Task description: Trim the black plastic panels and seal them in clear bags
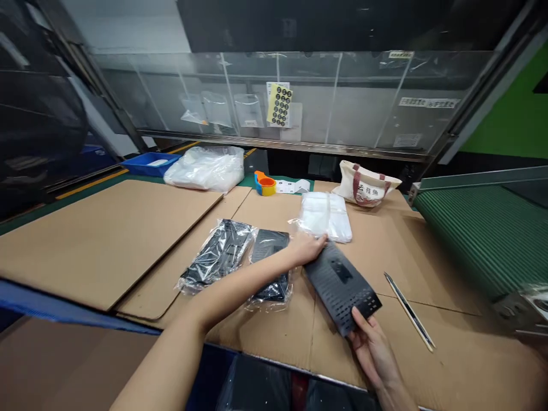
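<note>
A counter (449,357) faced with brown cardboard spreads across the view, with a loose cardboard sheet (107,234) covering its left part and a green ribbed belt (488,234) along its right side. A bulky clear plastic bundle (208,168) sits toward the back left. Two bagged black pieces (222,251) lie side by side left of center. Just right of them is the black panel (336,285), over the counter's front half; its long axis runs diagonally from far left to near right, its slotted end pointing toward the person's right and its dark rectangular recess nearer the far end. The hands are apart, one at each end: the left hand (307,248), fingers curled in, grips the far end, while the right hand (370,345) pinches the near corner, thumb on top. A slim pen-like tool (410,311) lies slantwise to the right.
</note>
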A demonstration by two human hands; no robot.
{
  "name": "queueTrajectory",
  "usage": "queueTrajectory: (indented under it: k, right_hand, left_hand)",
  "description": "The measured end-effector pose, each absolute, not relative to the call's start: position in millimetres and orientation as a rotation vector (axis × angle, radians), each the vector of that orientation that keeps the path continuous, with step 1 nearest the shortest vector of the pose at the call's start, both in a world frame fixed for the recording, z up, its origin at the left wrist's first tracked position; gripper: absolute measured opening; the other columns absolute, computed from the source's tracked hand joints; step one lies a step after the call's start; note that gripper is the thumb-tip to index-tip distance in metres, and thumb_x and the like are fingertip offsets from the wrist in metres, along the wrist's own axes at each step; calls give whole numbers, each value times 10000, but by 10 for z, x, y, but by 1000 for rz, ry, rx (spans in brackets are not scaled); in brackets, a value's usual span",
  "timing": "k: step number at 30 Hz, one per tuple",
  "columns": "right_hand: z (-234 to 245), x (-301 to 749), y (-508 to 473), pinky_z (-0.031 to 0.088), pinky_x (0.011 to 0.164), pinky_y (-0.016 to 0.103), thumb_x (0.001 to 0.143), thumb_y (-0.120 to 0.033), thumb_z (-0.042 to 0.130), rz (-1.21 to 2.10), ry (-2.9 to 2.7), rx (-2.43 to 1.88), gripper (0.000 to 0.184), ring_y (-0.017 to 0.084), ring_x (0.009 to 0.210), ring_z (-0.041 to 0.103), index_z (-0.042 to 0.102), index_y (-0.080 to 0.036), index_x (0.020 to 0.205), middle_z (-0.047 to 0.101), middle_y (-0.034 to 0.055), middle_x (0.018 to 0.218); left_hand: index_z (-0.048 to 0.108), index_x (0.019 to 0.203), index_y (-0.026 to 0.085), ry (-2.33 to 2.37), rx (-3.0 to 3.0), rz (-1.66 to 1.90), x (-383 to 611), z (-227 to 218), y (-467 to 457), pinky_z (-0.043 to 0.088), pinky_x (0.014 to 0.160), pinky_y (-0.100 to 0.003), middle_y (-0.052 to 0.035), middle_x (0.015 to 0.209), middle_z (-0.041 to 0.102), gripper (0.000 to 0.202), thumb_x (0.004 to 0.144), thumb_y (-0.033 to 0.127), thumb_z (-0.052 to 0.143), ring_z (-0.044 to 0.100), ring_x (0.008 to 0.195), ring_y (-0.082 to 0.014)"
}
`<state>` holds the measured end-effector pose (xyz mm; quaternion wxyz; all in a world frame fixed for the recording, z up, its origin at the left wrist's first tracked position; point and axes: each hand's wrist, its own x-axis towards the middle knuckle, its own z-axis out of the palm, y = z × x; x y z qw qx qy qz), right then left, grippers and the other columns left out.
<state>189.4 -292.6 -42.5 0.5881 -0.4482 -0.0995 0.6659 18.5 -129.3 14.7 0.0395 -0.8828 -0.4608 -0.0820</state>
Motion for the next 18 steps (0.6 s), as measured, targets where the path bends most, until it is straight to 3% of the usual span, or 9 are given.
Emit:
queueTrajectory:
  k: [7,11,14,18]
  right_hand:
    - [-467,1749,-3067,596,727,213,532,-360,911,1445,-149,-1020,539,142,872,708,706,-271,1022,753,-11,1050]
    - [-415,1734,-3087,596,709,199,526,-324,914,1398,-105,-1003,602,139,856,710,698,-286,1086,742,-12,1103]
    - [-435,1737,-3079,595,673,197,498,-333,924,1383,-108,-1016,612,144,823,712,710,-289,1069,754,-13,1068]
    - [-560,1856,-3056,601,650,241,529,-362,911,1414,-225,-1091,564,166,780,708,718,-256,1048,764,10,1023]
  left_hand:
    - [530,1329,115,-1357,-2567,-264,233,251,-1451,505,572,-308,-142,793,710,422,933,105,385,705,733,-260]
    - [552,1268,86,-1363,-2487,-292,108,293,-1429,489,551,-275,-159,881,690,411,909,36,359,701,766,-233]
    - [563,1226,76,-1397,-2448,-280,58,274,-1447,462,501,-247,-127,826,685,359,906,48,404,696,701,-207]
    - [479,1327,68,-1451,-2400,-269,62,220,-1524,456,473,-240,-88,765,689,421,908,70,446,702,667,-200]
